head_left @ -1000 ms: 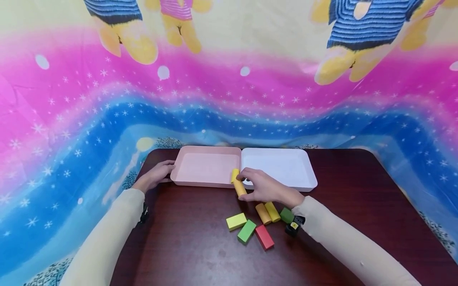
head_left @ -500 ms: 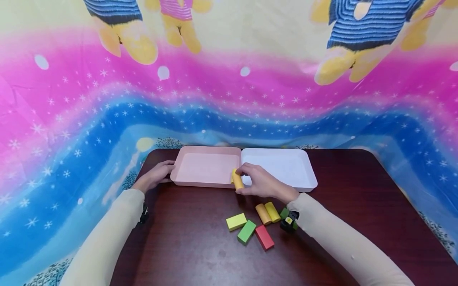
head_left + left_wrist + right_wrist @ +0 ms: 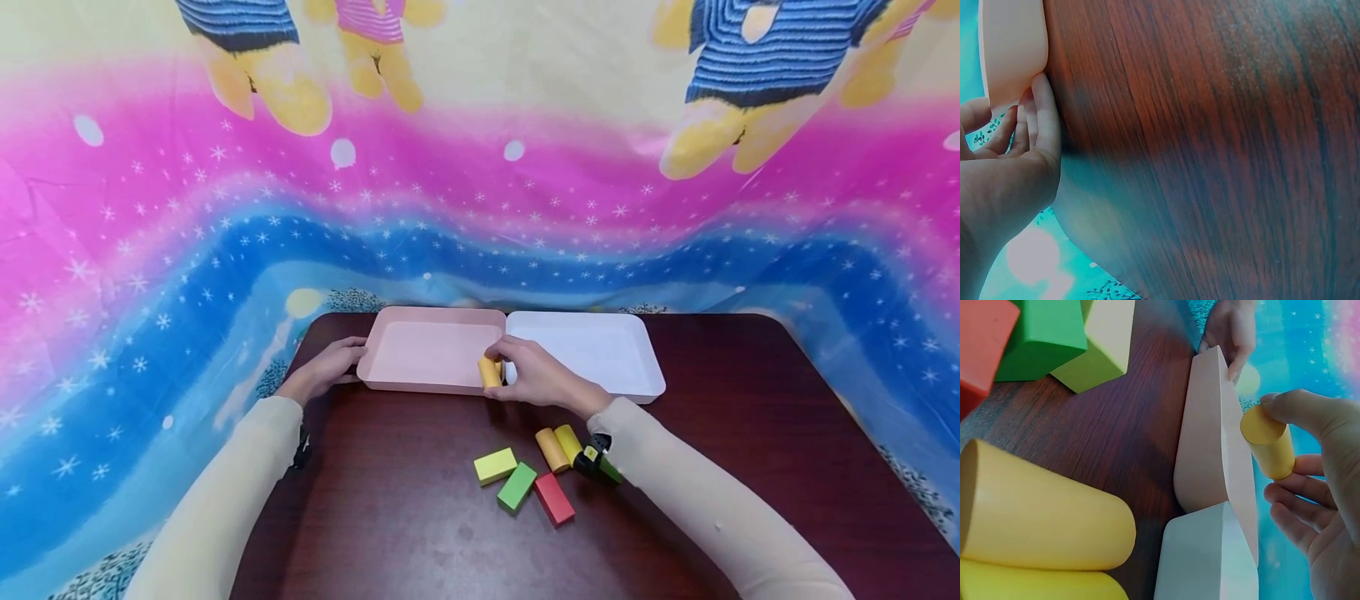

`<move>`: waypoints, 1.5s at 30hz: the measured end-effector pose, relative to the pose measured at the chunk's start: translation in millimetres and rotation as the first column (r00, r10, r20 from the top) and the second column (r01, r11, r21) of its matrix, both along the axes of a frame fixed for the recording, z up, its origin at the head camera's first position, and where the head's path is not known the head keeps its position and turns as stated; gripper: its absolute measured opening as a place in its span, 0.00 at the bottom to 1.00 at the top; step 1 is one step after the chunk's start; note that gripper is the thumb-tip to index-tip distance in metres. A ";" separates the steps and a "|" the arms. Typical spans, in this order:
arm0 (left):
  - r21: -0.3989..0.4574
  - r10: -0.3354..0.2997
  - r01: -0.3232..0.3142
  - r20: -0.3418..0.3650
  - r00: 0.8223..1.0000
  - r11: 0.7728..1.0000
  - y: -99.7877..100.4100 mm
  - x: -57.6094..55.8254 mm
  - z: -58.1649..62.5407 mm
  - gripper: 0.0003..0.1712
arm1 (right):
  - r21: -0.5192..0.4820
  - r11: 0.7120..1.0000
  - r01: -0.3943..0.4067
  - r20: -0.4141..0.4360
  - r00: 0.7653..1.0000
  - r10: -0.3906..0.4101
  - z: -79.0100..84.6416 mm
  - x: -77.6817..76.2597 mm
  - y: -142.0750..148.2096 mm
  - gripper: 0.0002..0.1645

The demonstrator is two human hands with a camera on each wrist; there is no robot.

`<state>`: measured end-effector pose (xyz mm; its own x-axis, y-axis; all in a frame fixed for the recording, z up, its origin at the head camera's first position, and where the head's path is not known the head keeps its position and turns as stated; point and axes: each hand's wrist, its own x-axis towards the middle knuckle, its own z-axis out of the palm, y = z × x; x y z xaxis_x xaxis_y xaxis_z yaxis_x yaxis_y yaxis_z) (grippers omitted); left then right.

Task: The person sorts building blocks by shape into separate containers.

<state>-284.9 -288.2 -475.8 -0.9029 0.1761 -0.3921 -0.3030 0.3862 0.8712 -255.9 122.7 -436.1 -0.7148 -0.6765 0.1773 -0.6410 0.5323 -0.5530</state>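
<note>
My right hand (image 3: 536, 375) pinches an orange-yellow wooden cylinder (image 3: 489, 373) between thumb and fingers, at the near right corner of the pink tray (image 3: 431, 387). In the right wrist view that cylinder (image 3: 1275, 450) shows one round end, with the thumb on top and fingertips below. At the tray's far left end, my left hand (image 3: 333, 365) grips the rim. The left wrist view shows the thumb on one side of the pink tray (image 3: 1015, 50) and fingers on the other. A white tray (image 3: 637, 387) stands against the pink one, partly behind my right hand.
Nearer on the dark wooden table (image 3: 390, 517) lie a lime block (image 3: 495, 465), a green block (image 3: 517, 487), a red block (image 3: 555, 498), an orange cylinder (image 3: 552, 450) and a yellow cylinder (image 3: 567, 443). My right wrist partly covers another green block (image 3: 611, 472). A patterned curtain (image 3: 480, 192) hangs behind.
My right hand has moved slightly left and away from me with the orange-yellow cylinder, which now overlaps the pink tray's corner. The yellow cylinder seen there earlier is hidden. My left hand stays put.
</note>
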 end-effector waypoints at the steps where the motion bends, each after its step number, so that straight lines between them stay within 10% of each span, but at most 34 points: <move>1: 0.000 -0.001 0.001 0.000 1.000 1.000 0.0 0.1 0.1 0.34 | -0.001 1.000 0.000 -0.003 1.000 0.000 0.1 -0.9 -1.1 0.34; 45: -0.006 -0.004 0.004 -0.004 1.000 1.000 2.7 1.8 2.2 0.34 | -0.036 0.982 0.187 0.088 0.979 -0.183 -24.5 -37.5 -30.6 0.35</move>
